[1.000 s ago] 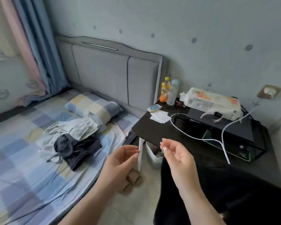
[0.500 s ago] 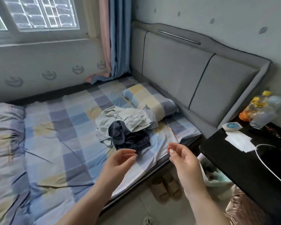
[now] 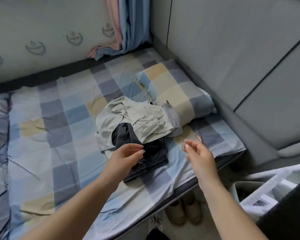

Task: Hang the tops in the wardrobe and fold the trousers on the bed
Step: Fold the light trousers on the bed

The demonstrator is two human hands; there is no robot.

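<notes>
Both hands are out over the checked bed sheet (image 3: pixel 62 118) and neither has anything in it. The left hand (image 3: pixel 126 155) hangs right over the near end of the dark navy garment (image 3: pixel 145 158), fingers loosely curved and a bit apart, thumb side up. Can't tell if the fingertips actually touch the fabric or just float above it, looks like a hair above.

That navy piece has a gathered waistband, so I'd guess trousers or shorts. It runs from just under the left hand away towards the pillow (image 3: pixel 175 90), with its far end tucked under the pale grey-green garment (image 3: pixel 145 122) bunched beyond both hands.

The right hand (image 3: pixel 197 153) is off to the right of the pile, fingers relaxed and slightly parted, over bare sheet near the bed edge, clearly apart from the clothes.

So the left hand is nearer by far. I reckon the next grab is the navy waistband, and the pale one lying on top will probably drag along.
</notes>
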